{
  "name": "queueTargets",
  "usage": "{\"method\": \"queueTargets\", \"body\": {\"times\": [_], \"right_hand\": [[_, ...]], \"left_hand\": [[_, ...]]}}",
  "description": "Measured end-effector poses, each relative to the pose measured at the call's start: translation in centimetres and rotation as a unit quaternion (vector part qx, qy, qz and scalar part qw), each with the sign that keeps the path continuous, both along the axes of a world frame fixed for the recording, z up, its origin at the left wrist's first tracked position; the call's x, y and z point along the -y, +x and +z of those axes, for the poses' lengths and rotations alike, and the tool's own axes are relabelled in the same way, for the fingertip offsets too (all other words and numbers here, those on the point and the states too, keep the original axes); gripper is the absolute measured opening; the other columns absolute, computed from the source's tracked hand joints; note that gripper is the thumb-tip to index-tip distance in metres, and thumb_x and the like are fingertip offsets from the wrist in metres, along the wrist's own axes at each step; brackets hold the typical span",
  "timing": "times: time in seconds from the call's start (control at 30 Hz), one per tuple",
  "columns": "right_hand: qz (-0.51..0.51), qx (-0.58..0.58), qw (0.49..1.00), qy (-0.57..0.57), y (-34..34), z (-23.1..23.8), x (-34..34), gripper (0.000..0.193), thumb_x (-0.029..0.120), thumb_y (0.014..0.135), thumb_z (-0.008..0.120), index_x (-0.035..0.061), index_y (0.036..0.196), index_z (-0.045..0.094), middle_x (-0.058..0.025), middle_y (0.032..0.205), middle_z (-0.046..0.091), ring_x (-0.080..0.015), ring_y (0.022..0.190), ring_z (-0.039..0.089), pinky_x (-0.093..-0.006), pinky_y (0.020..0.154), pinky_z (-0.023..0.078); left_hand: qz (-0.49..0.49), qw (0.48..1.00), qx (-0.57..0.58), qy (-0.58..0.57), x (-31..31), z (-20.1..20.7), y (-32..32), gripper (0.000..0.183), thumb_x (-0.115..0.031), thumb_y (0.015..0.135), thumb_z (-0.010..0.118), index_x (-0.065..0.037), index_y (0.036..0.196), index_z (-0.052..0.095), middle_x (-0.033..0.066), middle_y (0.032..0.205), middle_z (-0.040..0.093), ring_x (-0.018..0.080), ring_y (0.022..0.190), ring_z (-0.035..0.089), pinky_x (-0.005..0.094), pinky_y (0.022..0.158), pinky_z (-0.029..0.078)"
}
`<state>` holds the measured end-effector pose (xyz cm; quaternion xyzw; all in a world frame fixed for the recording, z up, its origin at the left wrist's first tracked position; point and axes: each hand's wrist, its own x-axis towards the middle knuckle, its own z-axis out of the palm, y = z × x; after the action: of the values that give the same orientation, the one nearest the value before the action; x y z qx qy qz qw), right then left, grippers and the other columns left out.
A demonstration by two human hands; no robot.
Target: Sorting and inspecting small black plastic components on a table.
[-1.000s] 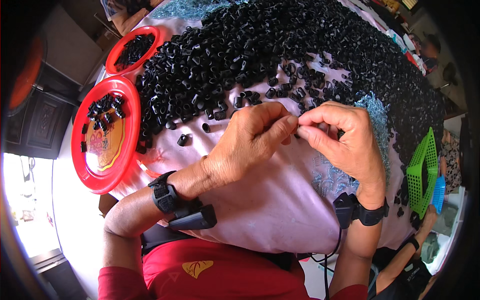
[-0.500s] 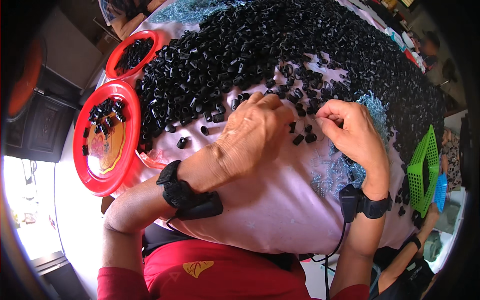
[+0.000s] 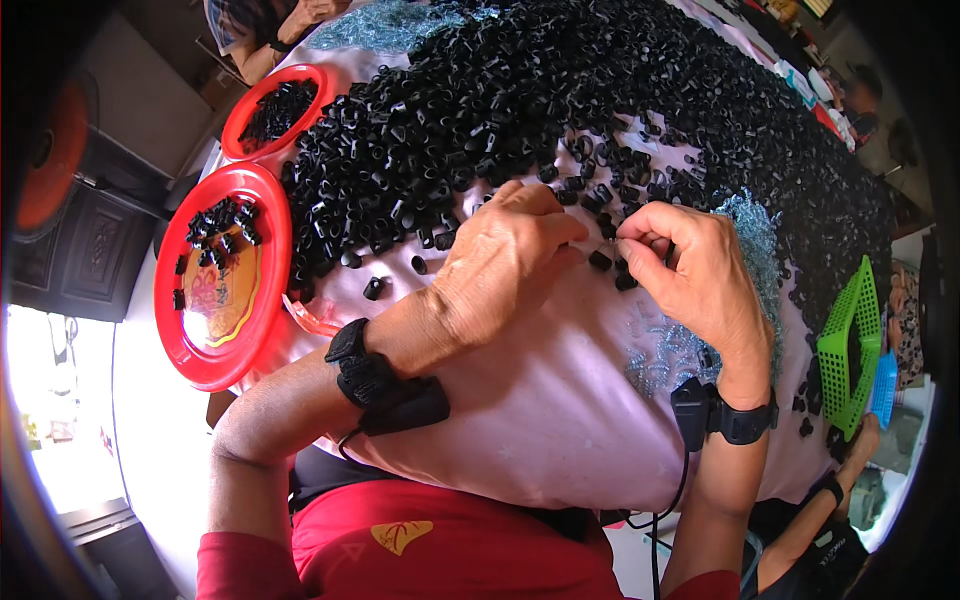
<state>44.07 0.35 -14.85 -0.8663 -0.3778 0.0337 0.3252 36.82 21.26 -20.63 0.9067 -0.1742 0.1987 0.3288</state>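
Observation:
Both my hands are over the pink cloth [image 3: 520, 400], at the near edge of a big heap of small black plastic caps [image 3: 400, 150]. My left hand [image 3: 510, 265] is closed, its fingertips bent together and partly hidden behind the back of the hand. A short gap to the right, my right hand [image 3: 695, 260] pinches with thumb and forefinger. Whatever sits in either pinch is too small or too hidden to make out. Loose black caps [image 3: 600, 260] lie between and beyond the fingertips. Clear bluish springs [image 3: 655, 355] are spread beneath my right wrist.
To the left stand a red plate [image 3: 172, 335] with black assembled pieces and a red dish [image 3: 318, 85] of thin black parts. A green basket [image 3: 850, 350] and a co-worker's arm [image 3: 840, 480] are at right. Another person's hands [image 3: 310, 15] show at the far left.
My right hand has shifted slightly left, bringing its pinch nearer my left fingers. My left hand stays closed in about the same place. The other person's hands at the far left show more.

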Motion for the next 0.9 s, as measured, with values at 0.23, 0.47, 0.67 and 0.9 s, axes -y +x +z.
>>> {"method": "queueTargets", "body": {"times": [0.23,0.47,0.67,0.9], "right_hand": [[0.039,0.033,0.996,0.072,-1.4,0.3,-1.7,0.005,0.002,0.085,0.072,0.0017,0.088,0.068,-0.0094,0.078,0.067,-0.0199,0.063,0.065,-0.03,0.055,0.051],[0.065,0.101,0.987,0.106,-2.4,0.2,-3.0,0.009,0.002,0.084,0.073,0.004,0.093,0.07,-0.0072,0.079,0.068,-0.0206,0.068,0.064,-0.0303,0.055,0.048],[0.075,0.123,0.985,0.096,-2.4,-0.3,-3.4,0.015,-0.002,0.08,0.075,0.0039,0.093,0.071,-0.0083,0.084,0.07,-0.025,0.076,0.067,-0.0346,0.067,0.054],[0.094,0.149,0.98,0.086,-2.5,-0.2,-3.6,0.019,-0.003,0.077,0.077,0.0043,0.094,0.071,-0.0074,0.087,0.069,-0.0247,0.077,0.066,-0.0339,0.066,0.054]], "left_hand": [[-0.016,0.841,-0.339,-0.421,-1.9,3.0,-2.3,0.041,-0.042,0.106,0.053,-0.004,0.104,0.071,-0.0024,0.081,0.061,0.0027,0.065,0.053,0.0194,0.057,0.042],[-0.051,0.796,-0.38,-0.468,-2.2,1.8,-3.1,0.045,-0.043,0.109,0.045,-0.005,0.107,0.069,-0.001,0.078,0.064,0.0033,0.06,0.049,0.0189,0.054,0.04],[-0.102,0.726,-0.402,-0.548,-2.7,1.2,-3.5,0.039,-0.033,0.109,0.047,-0.004,0.13,0.064,-0.0012,0.092,0.064,0.0035,0.069,0.048,0.0176,0.062,0.04],[-0.156,0.755,-0.364,-0.522,-2.5,1.0,-3.5,0.037,-0.019,0.107,0.053,-0.004,0.14,0.055,-0.0007,0.102,0.066,0.0025,0.077,0.052,0.0179,0.069,0.045]]}}
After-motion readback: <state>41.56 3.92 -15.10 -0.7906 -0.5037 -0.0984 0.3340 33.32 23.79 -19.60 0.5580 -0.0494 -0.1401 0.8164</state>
